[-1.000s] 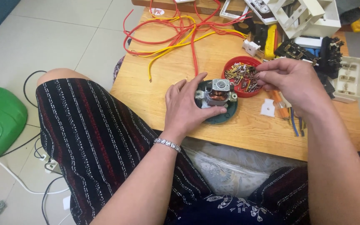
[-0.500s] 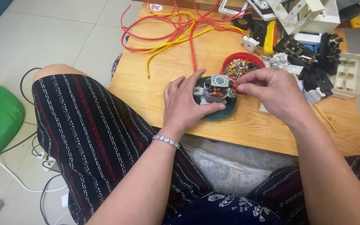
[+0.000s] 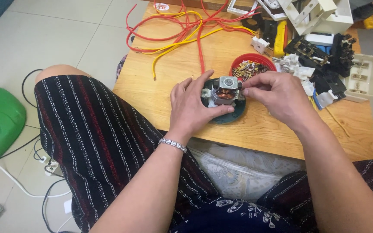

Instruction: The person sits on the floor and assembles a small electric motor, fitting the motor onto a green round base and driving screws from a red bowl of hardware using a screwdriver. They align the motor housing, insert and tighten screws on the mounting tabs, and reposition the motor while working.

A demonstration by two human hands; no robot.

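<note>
Now, left hand cupping small electric motor from its left, fingers spread around dark round base, thumb lying along base's near edge. Right hand pinching at motor's right side, fingertips closed narrow; whatever they are gripping too small to tell. Motor sitting on wooden surface, near its front edge. Red bowl of screws standing just behind motor. Red and yellow wires sprawling farther back. White switch plates, black parts piling at right.

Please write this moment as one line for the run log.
left hand: steadies small motor on dark round base | right hand: fingertips at motor side | red bowl: behind
</note>
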